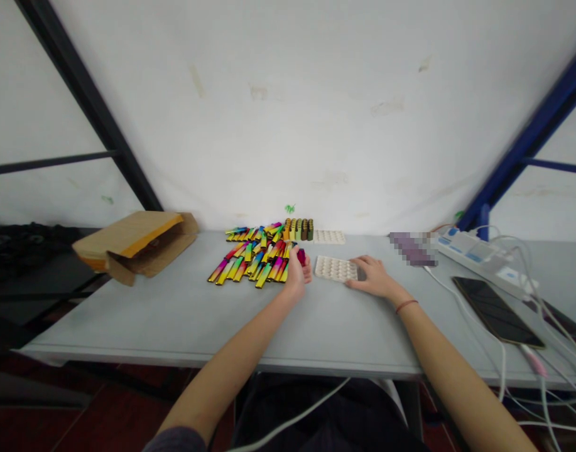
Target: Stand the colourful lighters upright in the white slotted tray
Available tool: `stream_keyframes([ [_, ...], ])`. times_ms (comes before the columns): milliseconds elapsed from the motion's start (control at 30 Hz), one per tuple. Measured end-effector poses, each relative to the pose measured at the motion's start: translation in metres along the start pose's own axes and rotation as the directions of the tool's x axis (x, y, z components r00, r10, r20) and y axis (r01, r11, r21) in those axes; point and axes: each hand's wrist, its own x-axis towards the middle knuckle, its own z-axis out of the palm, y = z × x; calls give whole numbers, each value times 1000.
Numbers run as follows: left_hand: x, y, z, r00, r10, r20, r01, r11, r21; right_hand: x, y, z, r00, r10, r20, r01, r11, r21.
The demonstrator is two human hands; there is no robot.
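My left hand (297, 271) is closed around a shiny tube (301, 256) whose magenta end shows above the fingers. Beside it on the table lies a spread of metallic rainbow-coloured tubes (250, 260), several of them overlapping. My right hand (371, 276) grips the right end of a white tray (335, 269) with rows of round pockets, thumb on the near side and fingers on the far side. The tray rests flat on the table, just right of my left hand.
Against the wall stand upright tubes in rows (299, 228), with a second white tray (330, 236) beside them. An open cardboard box (141, 242) lies at left. On the right are a dark phone (497, 311), a blurred purple device (412, 249), a power strip (485, 260) and cables.
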Motion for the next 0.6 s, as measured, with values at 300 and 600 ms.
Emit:
stream_keyframes([
  [300, 3, 1, -3, 1000, -30, -3, 30, 1000, 3, 1, -11, 4, 998, -62, 20, 61, 996, 60],
  [600, 24, -13, -6, 903, 338, 266, -416, 841, 345, 0, -7, 0, 994, -94, 54, 90, 993, 74],
])
